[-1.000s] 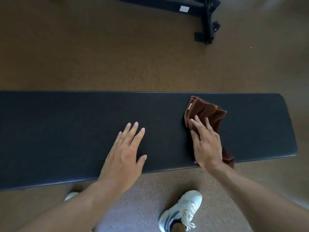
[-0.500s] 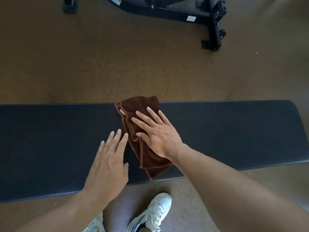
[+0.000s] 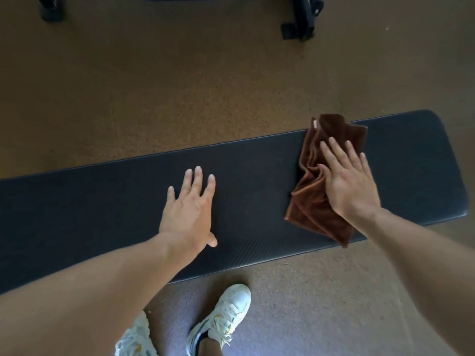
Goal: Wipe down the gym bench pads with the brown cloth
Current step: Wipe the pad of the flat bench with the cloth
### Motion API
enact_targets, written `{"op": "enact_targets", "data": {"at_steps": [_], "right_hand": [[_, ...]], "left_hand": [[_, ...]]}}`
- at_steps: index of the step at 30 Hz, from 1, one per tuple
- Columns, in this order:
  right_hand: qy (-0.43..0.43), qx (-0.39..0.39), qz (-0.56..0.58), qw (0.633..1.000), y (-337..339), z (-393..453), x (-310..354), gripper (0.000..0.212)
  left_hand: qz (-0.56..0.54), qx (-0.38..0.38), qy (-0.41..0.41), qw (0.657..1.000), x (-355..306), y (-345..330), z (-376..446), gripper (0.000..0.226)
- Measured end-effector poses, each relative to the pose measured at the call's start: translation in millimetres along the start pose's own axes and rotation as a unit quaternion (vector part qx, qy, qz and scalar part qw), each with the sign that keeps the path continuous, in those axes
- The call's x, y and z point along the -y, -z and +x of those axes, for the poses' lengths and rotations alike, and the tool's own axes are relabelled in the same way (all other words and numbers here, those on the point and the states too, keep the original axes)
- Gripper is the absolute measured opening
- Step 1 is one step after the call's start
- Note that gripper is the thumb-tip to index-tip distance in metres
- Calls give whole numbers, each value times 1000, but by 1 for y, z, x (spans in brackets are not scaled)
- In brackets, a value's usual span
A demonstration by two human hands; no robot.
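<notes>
Carpet (image 3: 180, 86), brown and speckled, covers the room's floor. Across it runs a long black bench pad (image 3: 115, 201), its rounded right end well inside view and its left end cut off by the frame. The left hand (image 3: 189, 211) lies flat on the pad, fingers straight. The right hand (image 3: 347, 181) presses flat, fingers spread, on the brown cloth (image 3: 316, 201) near the pad's right end; one corner overhangs the far edge, bearing a small unreadable tag. Black equipment feet (image 3: 298, 27) stand beyond. White shoes (image 3: 223, 319) stand on the near side.
</notes>
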State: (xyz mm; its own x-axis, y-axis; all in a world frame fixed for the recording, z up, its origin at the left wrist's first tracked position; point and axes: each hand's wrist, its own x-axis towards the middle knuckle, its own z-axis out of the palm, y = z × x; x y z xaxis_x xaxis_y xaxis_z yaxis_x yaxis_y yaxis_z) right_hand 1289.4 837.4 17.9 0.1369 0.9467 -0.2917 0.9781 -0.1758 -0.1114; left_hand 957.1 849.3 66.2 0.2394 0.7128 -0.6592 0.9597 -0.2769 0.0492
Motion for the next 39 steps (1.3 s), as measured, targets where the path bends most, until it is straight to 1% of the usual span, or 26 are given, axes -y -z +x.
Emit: {"op": "enact_targets", "data": {"at_steps": [2, 3, 5, 7, 9, 14, 17, 19, 21, 22, 24, 26, 30, 33, 35, 37, 39], "right_hand": [[-31, 11, 28, 999, 7, -14, -41, 68], [-44, 14, 58, 997, 7, -22, -51, 69], [-72, 6, 123, 990, 2, -36, -49, 74], [-100, -20, 152, 983, -6, -49, -30, 83], [-122, -45, 152, 980, -15, -59, -9, 87], [-127, -48, 146, 980, -28, -78, 44, 94], [-110, -33, 135, 984, -37, -98, 95, 97], [-97, -33, 134, 986, -48, -113, 141, 92], [-75, -44, 129, 988, -62, -125, 196, 85], [-61, -47, 125, 989, -68, -130, 224, 81], [-27, -47, 118, 992, -77, -138, 277, 75], [15, -35, 103, 994, -82, -142, 321, 70], [121, 1, 70, 990, -89, -146, 401, 64], [232, 29, 74, 969, -99, -153, 480, 63], [297, 74, 48, 951, -107, -156, 530, 66], [340, 93, 10, 936, -111, -152, 558, 69], [357, 77, 9, 931, -111, -139, 563, 66]], "left_hand": [[12, 12, 11, 1000, -7, -1, 2, 139], [12, 15, 15, 1000, -7, -2, 2, 139], [8, 13, 20, 1000, -7, -1, 3, 140], [0, 13, 17, 1000, -5, -2, 4, 140], [-13, 3, 13, 1000, -3, -5, 4, 140], [-34, -23, -10, 999, 5, -11, 4, 141], [-79, -44, -58, 994, 16, -16, 1, 136], [-132, -67, -118, 982, 32, -23, -12, 121], [-187, -109, -155, 964, 64, -37, -35, 102], [-206, -137, -157, 956, 85, -46, -48, 94], [-235, -180, -133, 946, 136, -64, -75, 84], [-251, -198, -92, 943, 191, -81, -95, 77], [-258, -212, -20, 942, 279, -105, -122, 71], [-284, -203, -13, 937, 313, -113, -139, 65], [-294, -199, -8, 935, 327, -115, -150, 66], [-293, -193, 5, 936, 341, -116, -160, 68], [-285, -192, 7, 939, 353, -115, -165, 71]]}}
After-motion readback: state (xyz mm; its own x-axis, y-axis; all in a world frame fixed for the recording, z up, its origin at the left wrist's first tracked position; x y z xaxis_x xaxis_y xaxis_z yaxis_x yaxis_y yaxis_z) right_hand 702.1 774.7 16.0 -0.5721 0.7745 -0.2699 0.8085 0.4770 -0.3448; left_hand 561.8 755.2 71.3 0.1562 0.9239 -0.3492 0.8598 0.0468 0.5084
